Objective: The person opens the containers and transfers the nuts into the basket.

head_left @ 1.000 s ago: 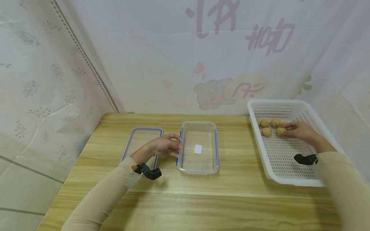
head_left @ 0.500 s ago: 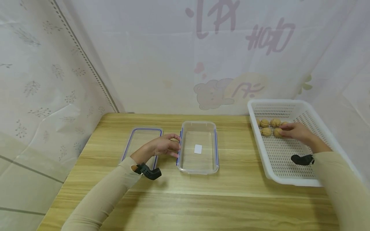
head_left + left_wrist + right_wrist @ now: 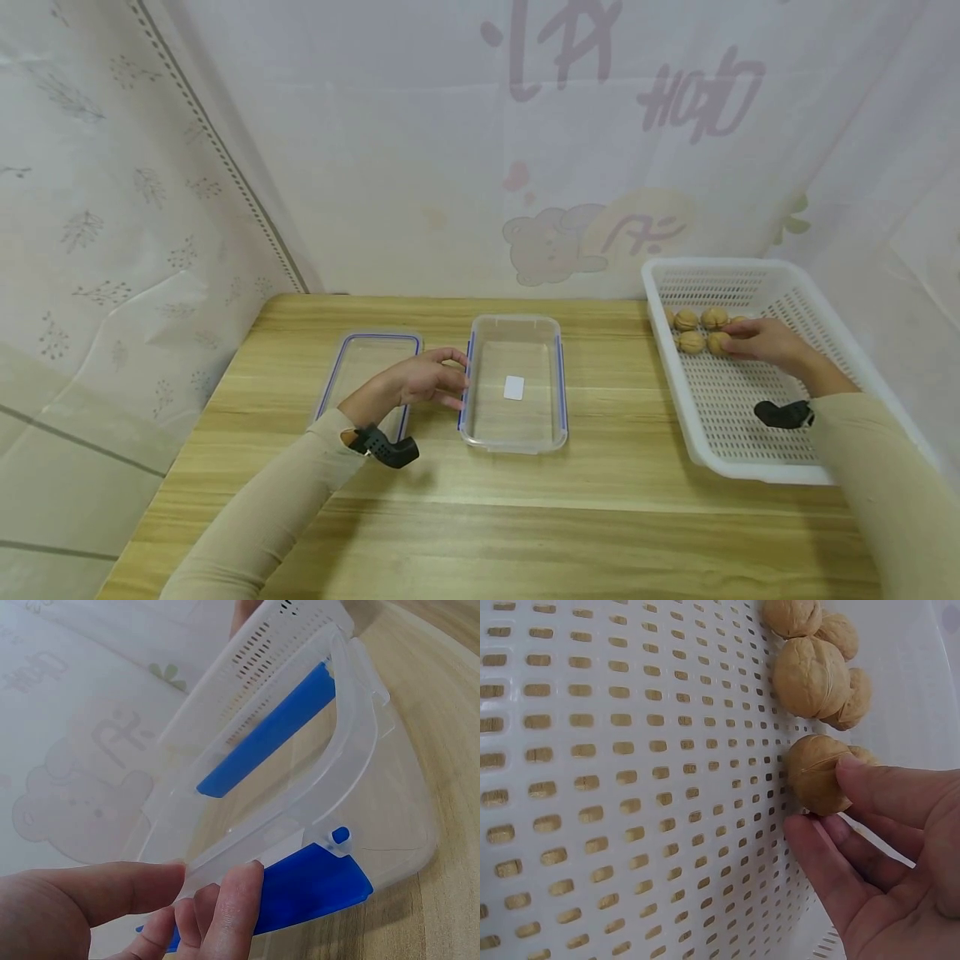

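In the head view my right hand (image 3: 776, 343) reaches into a white perforated basket (image 3: 701, 446) at the right. Its thumb and fingers pinch a walnut (image 3: 816, 774), low over the basket floor in the right wrist view. Several other walnuts (image 3: 810, 676) lie beside it at the basket's far left corner. My left hand (image 3: 431, 379) is at the left side of a clear plastic food box (image 3: 517, 440), which stands lidless with only a white label inside. Relaxed fingers rest against the box's blue latch flap (image 3: 311, 892), thumb close to the rim in the left wrist view.
A clear lid with a blue seal (image 3: 367, 337) lies left of the box, partly beneath my left forearm. The wooden tabletop (image 3: 480, 533) extends in front of everything. A printed curtain (image 3: 420, 167) hangs behind and at the sides.
My right hand has shifted slightly left with the walnut, bringing it close to the neighbouring walnuts. My left hand and the box have stayed put.
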Demonstrator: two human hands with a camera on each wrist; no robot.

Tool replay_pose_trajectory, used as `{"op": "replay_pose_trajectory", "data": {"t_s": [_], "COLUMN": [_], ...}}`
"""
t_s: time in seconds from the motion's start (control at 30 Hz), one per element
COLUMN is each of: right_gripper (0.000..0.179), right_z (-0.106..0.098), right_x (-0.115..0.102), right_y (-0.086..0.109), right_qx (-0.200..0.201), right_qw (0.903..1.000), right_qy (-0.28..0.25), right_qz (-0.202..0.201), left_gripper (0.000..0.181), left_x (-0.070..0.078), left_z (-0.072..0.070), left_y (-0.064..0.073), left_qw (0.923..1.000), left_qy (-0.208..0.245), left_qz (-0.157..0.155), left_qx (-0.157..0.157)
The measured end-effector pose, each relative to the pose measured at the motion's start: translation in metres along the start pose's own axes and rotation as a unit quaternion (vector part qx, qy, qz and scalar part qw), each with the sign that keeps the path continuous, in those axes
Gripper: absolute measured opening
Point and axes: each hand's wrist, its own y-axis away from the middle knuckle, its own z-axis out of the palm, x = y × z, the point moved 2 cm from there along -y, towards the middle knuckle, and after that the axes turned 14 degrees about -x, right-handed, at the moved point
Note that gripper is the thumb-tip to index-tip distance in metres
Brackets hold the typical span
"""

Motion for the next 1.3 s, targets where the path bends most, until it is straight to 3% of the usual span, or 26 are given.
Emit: {"op": "replay_pose_trajectory", "data": {"t_s": [0.2, 0.37, 0.57, 0.7, 0.93, 1.03, 1.17, 1.3], "right_gripper": [0.059, 0.062, 0.058, 0.059, 0.062, 0.063, 0.066, 0.07], "right_z": [-0.001, -0.004, -0.009, -0.013, -0.014, -0.012, -0.009, -0.005], "right_x": [-0.007, -0.011, -0.02, -0.031, -0.056, -0.066, -0.085, -0.113], "right_y": [0.003, 0.005, 0.008, 0.012, 0.019, 0.017, 0.012, 0.004], "right_qx": [0.004, 0.026, 0.056, 0.075, 0.085, 0.085, 0.087, 0.096], "right_qw": [0.9976, 0.9867, 0.9742, 0.9689, 0.9714, 0.9704, 0.9692, 0.9686], "right_qy": [0.064, 0.15, 0.211, 0.224, 0.206, 0.213, 0.221, 0.224], "right_qz": [0.028, 0.058, 0.059, 0.073, 0.082, 0.075, 0.065, 0.048], "left_gripper": [0.038, 0.038, 0.039, 0.041, 0.032, 0.027, 0.036, 0.05], "left_x": [-0.001, 0.001, 0.004, 0.004, 0.006, 0.015, 0.038, 0.064], "left_z": [0.0, 0.001, 0.001, 0.0, -0.007, -0.013, -0.023, -0.032], "left_y": [-0.001, -0.002, -0.003, -0.004, 0.0, 0.005, 0.014, 0.02], "left_qw": [1.0, 1.0, 0.9999, 0.9997, 0.9957, 0.9923, 0.9855, 0.9672], "left_qy": [0.005, 0.009, 0.003, -0.009, -0.082, -0.113, -0.156, -0.222], "left_qz": [0.001, -0.004, -0.013, -0.019, -0.031, -0.032, -0.023, -0.007], "left_qx": [-0.002, 0.0, 0.009, 0.016, 0.031, 0.04, 0.062, 0.124]}}
